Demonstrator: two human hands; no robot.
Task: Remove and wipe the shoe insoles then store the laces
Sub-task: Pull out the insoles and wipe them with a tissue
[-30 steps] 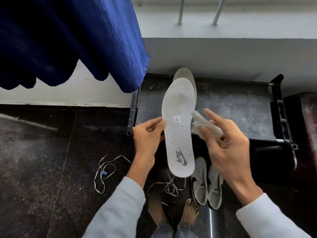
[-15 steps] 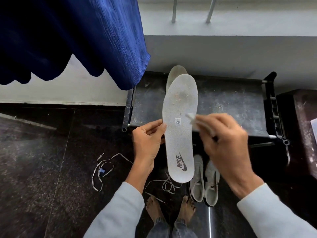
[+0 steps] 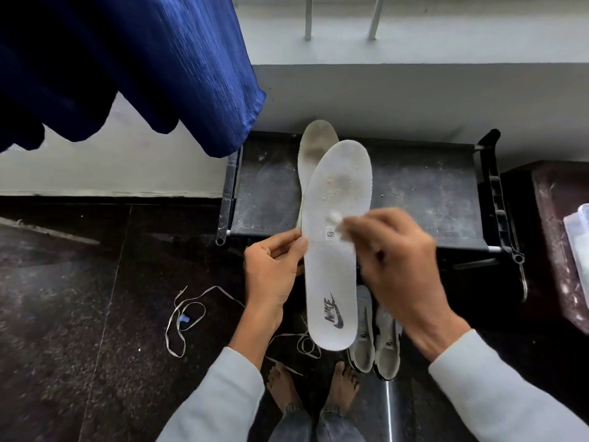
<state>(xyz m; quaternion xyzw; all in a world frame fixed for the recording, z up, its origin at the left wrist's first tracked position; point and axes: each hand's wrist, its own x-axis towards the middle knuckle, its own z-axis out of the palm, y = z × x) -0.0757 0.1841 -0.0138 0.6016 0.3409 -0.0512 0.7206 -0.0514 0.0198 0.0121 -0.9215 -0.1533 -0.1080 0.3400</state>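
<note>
My left hand (image 3: 274, 275) grips the left edge of a white insole (image 3: 334, 269) with a dark logo near its heel, held upright in front of me. My right hand (image 3: 398, 266), blurred, pinches a small white wipe (image 3: 336, 218) against the insole's middle. A second, dirtier insole (image 3: 314, 148) sits behind the first, mostly hidden; what holds it I cannot tell. Two white shoes (image 3: 376, 342) stand on the floor below. One loose lace (image 3: 185, 317) lies on the dark floor at left, another lace (image 3: 299, 342) is by my feet.
A dusty black rack shelf (image 3: 414, 193) stands against the wall behind the insoles. A blue curtain (image 3: 127, 65) hangs at upper left. A dark stand (image 3: 548, 218) carrying a clear plastic box (image 3: 578, 237) is at the right edge. My bare feet (image 3: 312, 390) are below.
My right hand has moved left onto the insole and closed around the wipe, pressing it to the surface. The insole now tilts slightly right, showing more of the second insole behind.
</note>
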